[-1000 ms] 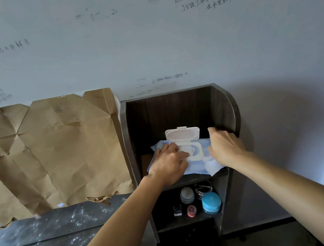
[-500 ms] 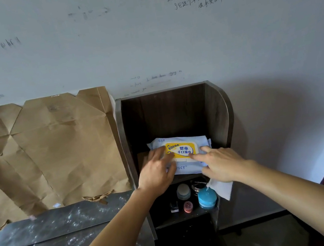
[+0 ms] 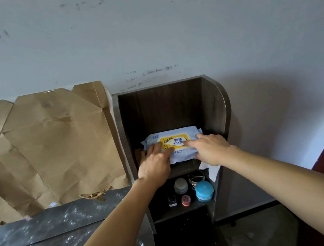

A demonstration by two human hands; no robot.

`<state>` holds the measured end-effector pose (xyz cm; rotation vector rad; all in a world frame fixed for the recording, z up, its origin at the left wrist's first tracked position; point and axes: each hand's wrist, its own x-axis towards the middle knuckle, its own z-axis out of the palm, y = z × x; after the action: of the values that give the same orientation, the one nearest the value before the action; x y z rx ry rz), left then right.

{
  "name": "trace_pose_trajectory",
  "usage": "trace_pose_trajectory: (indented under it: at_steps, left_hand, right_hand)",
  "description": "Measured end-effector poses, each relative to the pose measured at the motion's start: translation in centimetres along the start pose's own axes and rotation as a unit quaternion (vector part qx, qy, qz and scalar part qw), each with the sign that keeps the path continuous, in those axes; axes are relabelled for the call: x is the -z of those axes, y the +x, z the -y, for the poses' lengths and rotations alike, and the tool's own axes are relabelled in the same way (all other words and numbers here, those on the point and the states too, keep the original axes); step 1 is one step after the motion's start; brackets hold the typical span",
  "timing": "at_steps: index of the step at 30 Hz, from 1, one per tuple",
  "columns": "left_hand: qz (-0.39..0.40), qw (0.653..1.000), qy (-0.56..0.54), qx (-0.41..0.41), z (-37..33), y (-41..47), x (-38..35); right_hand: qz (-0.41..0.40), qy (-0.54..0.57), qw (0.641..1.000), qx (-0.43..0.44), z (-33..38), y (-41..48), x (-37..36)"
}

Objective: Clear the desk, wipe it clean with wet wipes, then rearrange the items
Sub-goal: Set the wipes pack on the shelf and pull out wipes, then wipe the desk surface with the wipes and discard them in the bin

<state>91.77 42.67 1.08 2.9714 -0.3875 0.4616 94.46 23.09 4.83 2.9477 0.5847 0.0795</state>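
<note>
A pale blue soft plastic pack of wet wipes with a yellow label on its closed lid (image 3: 173,144) lies flat on the upper shelf of a dark brown wooden shelf unit with a rounded right side panel (image 3: 214,103), which stands against the grey-white wall with handwriting on it (image 3: 164,28). The left hand (image 3: 154,163) rests on the pack's near-left part, at about 8 o'clock from the label, its fingers (image 3: 156,147) spread flat and only loosely curved over the wrapper, pressing rather than gripping. The right hand (image 3: 210,149) lies at about 4 o'clock from the label; its forefinger reaches onto the yellow lid while the other fingers curl down. A white wet wipe sheet (image 3: 210,169) hangs below this hand, over the front edge of the shelf; whether the curled fingers pinch it cannot be told, as the palm hides that spot.

On the lower shelf, at 6 o'clock from the pack, stand a round blue-lidded jar (image 3: 204,191), a frosted pale jar (image 3: 180,186), a small red-capped pot (image 3: 186,200), a small dark bottle (image 3: 172,201) and a dark round tin (image 3: 196,178), close together.

At 9 o'clock from the shelf unit, creased brown kraft paper (image 3: 52,146) leans on the wall behind the dark, dust-speckled counter (image 3: 37,234), which meets the unit's left side.
</note>
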Motion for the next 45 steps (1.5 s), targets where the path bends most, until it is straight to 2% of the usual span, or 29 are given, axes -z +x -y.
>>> trace_pose_trajectory:
  at_steps: [2,4,6,8,10,11,14,15,16,18,19,21,23,25,28,32,34,36,39,42,45]
  left_hand:
    - [0.007,1.000,-0.009,-0.010,0.0,-0.6,0.1]
    - [-0.035,0.998,-0.042,-0.022,-0.2,-2.0,0.5]
    - [-0.137,0.985,-0.097,-0.027,-0.7,-4.0,1.1]
    - [-0.207,0.964,-0.165,-0.011,-1.1,-6.5,1.2]
    - [-0.176,0.938,-0.289,0.072,-1.6,-9.4,1.4]
    - [-0.123,0.908,-0.375,0.140,-1.8,-10.7,1.9]
    - [0.064,0.746,-0.583,0.317,-2.1,-14.3,2.9]
    - [0.099,0.711,-0.610,0.336,-2.2,-15.7,3.0]
    - [0.108,0.700,-0.617,0.343,-2.3,-17.1,2.9]
    - [0.066,0.688,-0.620,0.371,-2.4,-20.0,2.9]
    - [0.032,0.675,-0.621,0.397,-2.2,-21.4,2.8]
    - [-0.027,0.649,-0.611,0.452,-1.3,-24.3,3.2]
    - [-0.068,0.634,-0.591,0.493,-0.4,-27.5,3.9]
    - [-0.099,0.629,-0.567,0.522,0.3,-30.9,4.4]
    - [-0.134,0.598,-0.578,0.538,1.4,-35.5,5.3]
    - [-0.090,0.577,-0.631,0.511,4.3,-40.5,6.1]
    - [-0.054,0.588,-0.653,0.475,6.0,-42.4,6.7]
    - [-0.050,0.606,-0.643,0.465,7.9,-44.1,7.2]
    - [-0.098,0.597,-0.626,0.492,11.9,-46.8,7.9]
    - [-0.149,0.579,-0.630,0.496,16.3,-50.1,8.8]
    - [-0.204,0.560,-0.612,0.520,20.1,-52.7,9.2]
  right_hand:
    - [-0.043,0.122,0.991,-0.030,-0.3,-0.7,0.2]
    - [-0.153,0.278,0.946,-0.065,-0.1,-1.8,-0.1]
    - [-0.200,0.443,0.868,-0.102,0.6,-3.3,-0.1]
    - [-0.159,0.593,0.778,-0.134,1.8,-4.6,0.0]
    - [-0.098,0.682,0.707,-0.162,3.4,-5.9,-0.4]
    - [-0.073,0.703,0.687,-0.171,4.2,-6.5,-0.7]
    - [-0.009,0.735,0.651,-0.189,7.3,-7.7,-1.6]
    - [0.016,0.738,0.649,-0.183,8.6,-8.2,-2.0]
    - [0.043,0.742,0.647,-0.170,9.8,-8.7,-2.4]
    - [0.108,0.747,0.645,-0.118,11.9,-10.0,-3.5]
    - [0.142,0.739,0.654,-0.078,12.9,-10.6,-4.2]
    - [0.198,0.687,0.699,-0.009,14.9,-12.0,-5.6]
    - [0.233,0.646,0.727,0.007,17.3,-13.0,-7.0]
    - [0.263,0.654,0.709,-0.004,19.9,-14.0,-7.8]
    - [0.284,0.665,0.691,-0.004,23.9,-14.7,-7.5]
    - [0.285,0.666,0.689,0.025,29.0,-15.0,-5.9]
    - [0.299,0.657,0.690,0.048,31.8,-15.2,-5.2]
    - [0.310,0.647,0.694,0.070,35.1,-15.2,-4.7]
    - [0.306,0.628,0.712,0.074,40.4,-15.4,-4.3]
    - [0.314,0.622,0.715,0.054,46.2,-15.9,-4.7]
    - [0.361,0.644,0.673,0.042,50.8,-16.4,-4.9]
